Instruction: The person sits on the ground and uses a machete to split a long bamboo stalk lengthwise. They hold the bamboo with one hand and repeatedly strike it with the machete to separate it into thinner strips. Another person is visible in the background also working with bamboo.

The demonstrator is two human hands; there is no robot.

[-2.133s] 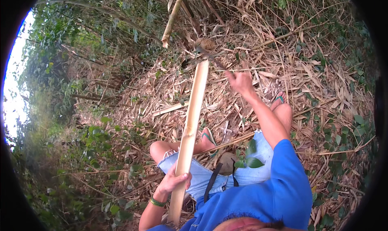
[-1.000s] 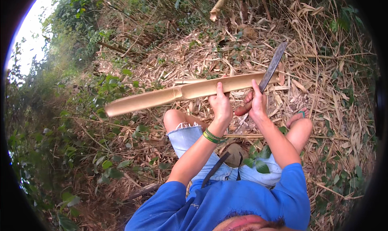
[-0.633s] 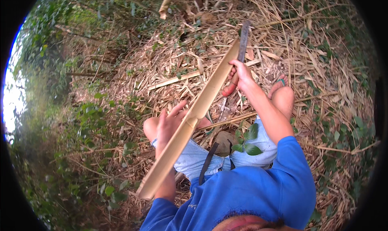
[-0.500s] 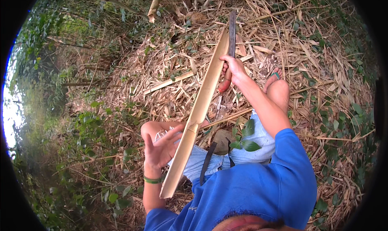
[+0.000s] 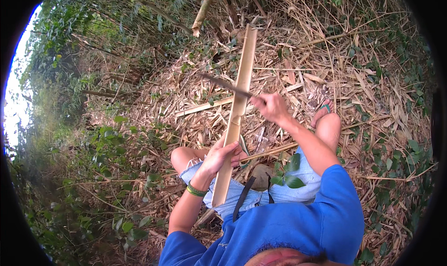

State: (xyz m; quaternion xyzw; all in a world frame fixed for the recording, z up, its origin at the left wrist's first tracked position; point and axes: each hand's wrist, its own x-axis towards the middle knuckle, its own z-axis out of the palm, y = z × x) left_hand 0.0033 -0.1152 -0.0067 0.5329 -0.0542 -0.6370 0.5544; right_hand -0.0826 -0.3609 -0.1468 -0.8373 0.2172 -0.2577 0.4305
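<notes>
A long split length of bamboo (image 5: 246, 66), hollow side up, slants from my lap toward the far ground; a node crosses its channel near the middle. My left hand (image 5: 221, 157) is wrapped round it below the node, thumb over the edge. My right hand (image 5: 272, 108) is closed on the handle of a machete (image 5: 222, 82), just right of the bamboo. The dark blade points to the left and crosses over the bamboo above the node; whether it touches cannot be seen. The handle is mostly hidden in my fist.
Another split bamboo strip (image 5: 204, 106) lies on dry bamboo leaves behind the held piece. A stone (image 5: 262, 176) and a leafy sprig (image 5: 289, 176) are between my legs. A cut bamboo stem (image 5: 205, 11) hangs at the far side. Green bushes (image 5: 114, 149) grow at left.
My left hand has gone from open beside the bamboo to gripping it. My right hand has let go of the bamboo's edge and swung the machete from upright to pointing left across it.
</notes>
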